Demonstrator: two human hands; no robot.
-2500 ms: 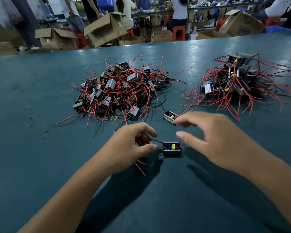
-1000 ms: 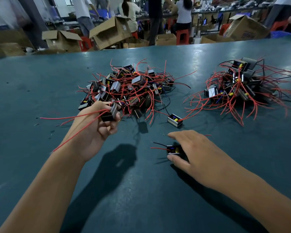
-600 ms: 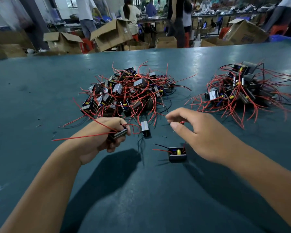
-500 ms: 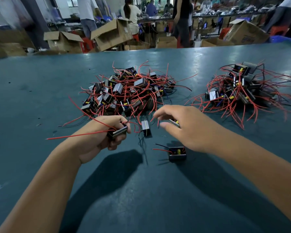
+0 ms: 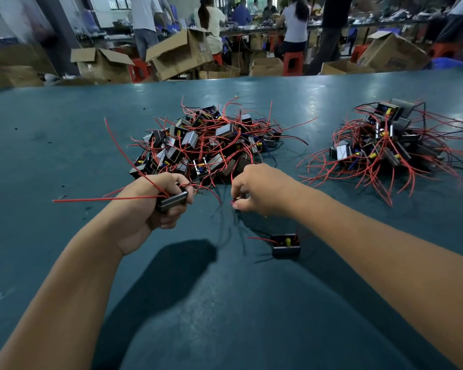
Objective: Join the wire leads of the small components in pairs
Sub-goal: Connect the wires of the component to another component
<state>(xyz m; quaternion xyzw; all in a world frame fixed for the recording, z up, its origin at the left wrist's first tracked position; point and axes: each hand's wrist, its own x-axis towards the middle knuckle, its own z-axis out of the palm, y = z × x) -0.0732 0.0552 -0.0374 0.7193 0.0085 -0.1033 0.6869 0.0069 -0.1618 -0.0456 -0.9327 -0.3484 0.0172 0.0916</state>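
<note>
In my left hand (image 5: 155, 209) I hold a small black component (image 5: 171, 203), fingers curled tight round it; its red leads (image 5: 104, 200) trail out leftward over my wrist, kept free, I judge, so they can be reached for joining. My right hand (image 5: 262, 190) is curled at the fingertips and appears to pinch something small with a red lead, but blur hides what, so I cannot tell the grip for certain. A second component (image 5: 286, 245) lies loose on the surface (image 5: 64, 145) just below my right hand, likely the partner for this pair. Beyond my hands sits the main pile (image 5: 211, 145), with a smaller pile (image 5: 385, 145) well apart to the right. The near surface is open room. Leads from the main pile reach close to both hands, a snagging risk.
</note>
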